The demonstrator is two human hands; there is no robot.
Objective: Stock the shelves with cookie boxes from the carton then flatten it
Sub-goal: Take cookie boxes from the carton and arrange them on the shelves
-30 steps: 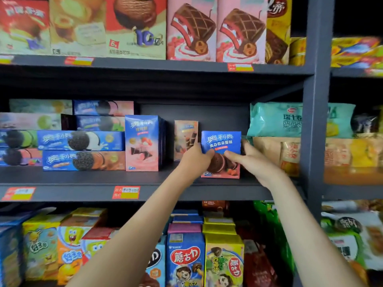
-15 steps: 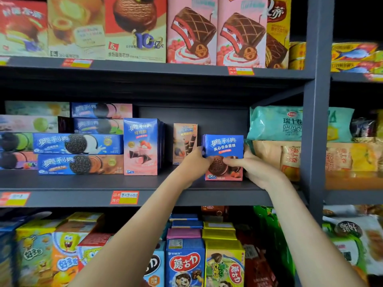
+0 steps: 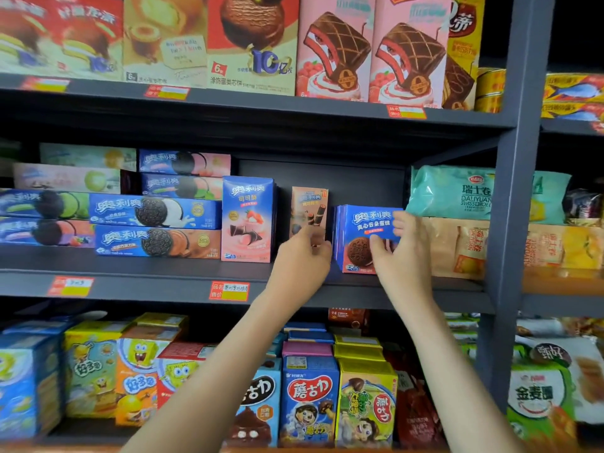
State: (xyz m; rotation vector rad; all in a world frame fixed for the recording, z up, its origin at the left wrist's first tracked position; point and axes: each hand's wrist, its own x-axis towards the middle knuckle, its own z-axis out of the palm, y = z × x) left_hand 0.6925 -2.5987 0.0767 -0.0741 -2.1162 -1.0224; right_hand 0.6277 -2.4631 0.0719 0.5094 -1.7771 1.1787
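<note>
Standing upright, cookie box (image 3: 361, 238), shelf (image 3: 163, 284) edge

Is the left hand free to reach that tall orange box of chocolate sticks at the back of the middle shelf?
Probably yes. The left hand is open just in front of the tall orange box, with nothing between them; the blue cookie box stands clear to the right.
</note>
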